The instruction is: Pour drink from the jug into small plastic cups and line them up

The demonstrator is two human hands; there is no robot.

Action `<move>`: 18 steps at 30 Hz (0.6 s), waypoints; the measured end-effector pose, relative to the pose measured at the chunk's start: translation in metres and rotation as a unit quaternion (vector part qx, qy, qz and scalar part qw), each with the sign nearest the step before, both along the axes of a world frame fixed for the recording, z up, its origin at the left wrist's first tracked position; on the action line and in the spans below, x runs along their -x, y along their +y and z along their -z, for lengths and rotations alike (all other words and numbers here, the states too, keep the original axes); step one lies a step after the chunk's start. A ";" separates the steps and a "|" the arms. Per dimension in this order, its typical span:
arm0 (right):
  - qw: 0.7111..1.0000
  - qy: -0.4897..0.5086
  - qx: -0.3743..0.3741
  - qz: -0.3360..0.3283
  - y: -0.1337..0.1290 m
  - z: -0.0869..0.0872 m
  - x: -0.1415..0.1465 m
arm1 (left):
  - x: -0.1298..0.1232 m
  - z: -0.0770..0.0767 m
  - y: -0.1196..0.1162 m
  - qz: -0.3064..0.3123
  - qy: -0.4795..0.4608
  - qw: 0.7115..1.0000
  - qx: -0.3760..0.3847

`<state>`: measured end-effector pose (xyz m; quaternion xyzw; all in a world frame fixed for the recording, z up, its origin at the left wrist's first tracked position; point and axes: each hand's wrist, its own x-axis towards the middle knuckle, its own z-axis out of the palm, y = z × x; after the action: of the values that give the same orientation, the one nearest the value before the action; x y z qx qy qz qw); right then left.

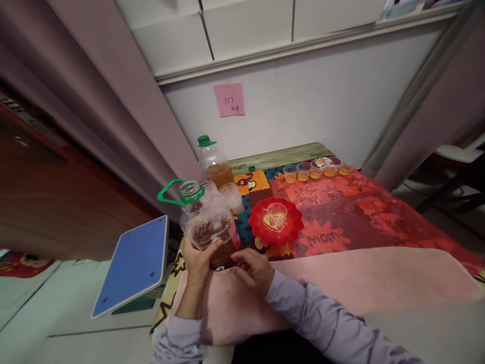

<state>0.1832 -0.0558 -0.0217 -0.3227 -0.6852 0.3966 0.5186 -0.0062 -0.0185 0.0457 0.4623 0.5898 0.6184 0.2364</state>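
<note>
My left hand (199, 260) is wrapped round the lower side of a large clear plastic bottle (206, 222), which is uncapped and has a green carrying handle at its neck. Brownish liquid shows low in it. Close to the bottle's base on the right is my right hand (254, 270), its fingers curled in; what they hold, if anything, is hidden. Behind stands a second bottle (217, 169) with a green cap and amber liquid. Stacked clear cups (233, 198) lean between the bottles. A clear cup (276, 214) sits on a red scalloped plate (257, 230).
Several clear cups (316, 171) with yellow liquid stand in a row at the table's back right. A small green cap (252, 168) lies near the back edge. A pink mat (359, 278) covers the front. At left is a blue-topped stool (132, 265).
</note>
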 end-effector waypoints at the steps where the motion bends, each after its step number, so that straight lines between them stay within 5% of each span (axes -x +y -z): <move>1: 1.000 0.005 0.009 -0.001 0.000 0.000 -0.001 | -0.001 -0.004 -0.001 0.001 0.012 1.000 0.001; 8: 0.983 0.096 0.157 -0.007 0.003 0.001 0.000 | 0.001 -0.047 -0.010 0.027 0.126 0.992 0.016; 11: 0.967 0.146 0.201 -0.058 0.004 -0.002 0.000 | 0.004 -0.061 -0.014 0.055 0.216 0.974 0.029; 18: 0.902 0.264 0.274 -0.202 0.009 -0.004 0.001 | 0.008 -0.062 -0.019 0.101 0.373 0.922 0.019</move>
<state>0.1826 -0.0470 -0.0182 -0.1900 -0.4376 0.7358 0.4806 -0.0142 -0.0379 0.1079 0.7118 0.5975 0.3627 0.0691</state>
